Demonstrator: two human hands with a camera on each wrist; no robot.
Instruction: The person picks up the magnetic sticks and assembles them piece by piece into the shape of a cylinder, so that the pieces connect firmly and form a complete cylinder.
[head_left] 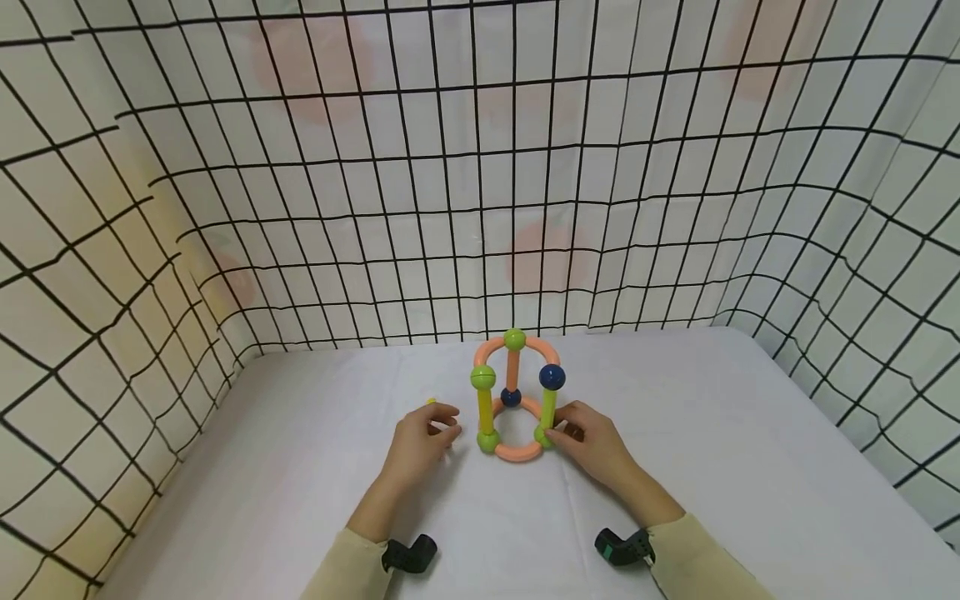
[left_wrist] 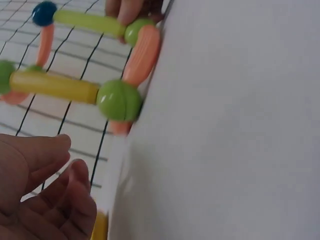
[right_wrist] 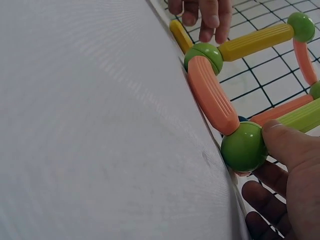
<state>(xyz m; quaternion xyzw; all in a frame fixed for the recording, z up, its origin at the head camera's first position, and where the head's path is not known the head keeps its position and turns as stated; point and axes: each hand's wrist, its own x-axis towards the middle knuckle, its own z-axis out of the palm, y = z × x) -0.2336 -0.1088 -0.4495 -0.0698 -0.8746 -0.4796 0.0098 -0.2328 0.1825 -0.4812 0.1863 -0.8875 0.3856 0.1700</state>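
Note:
A toy frame of balls and sticks stands upright on the table. Curved orange sticks [head_left: 519,452] form its base ring, and others arch across its top. Its uprights are a yellow stick [head_left: 485,412], a lime stick [head_left: 549,410] and, at the back, an orange stick [head_left: 513,369]. My right hand [head_left: 596,442] pinches the lower right green ball [right_wrist: 244,146], thumb where the lime stick joins it. Left of the frame, apart from it, my left hand [head_left: 422,442] holds nothing, its fingers loosely bent. A loose yellow stick [right_wrist: 180,35] lies beyond it, mostly hidden in the head view.
White cloth covers the table [head_left: 675,400]. Behind it and at both sides rises a black wire grid [head_left: 450,200] with pale sheeting behind. Each wrist wears a small black camera [head_left: 411,553].

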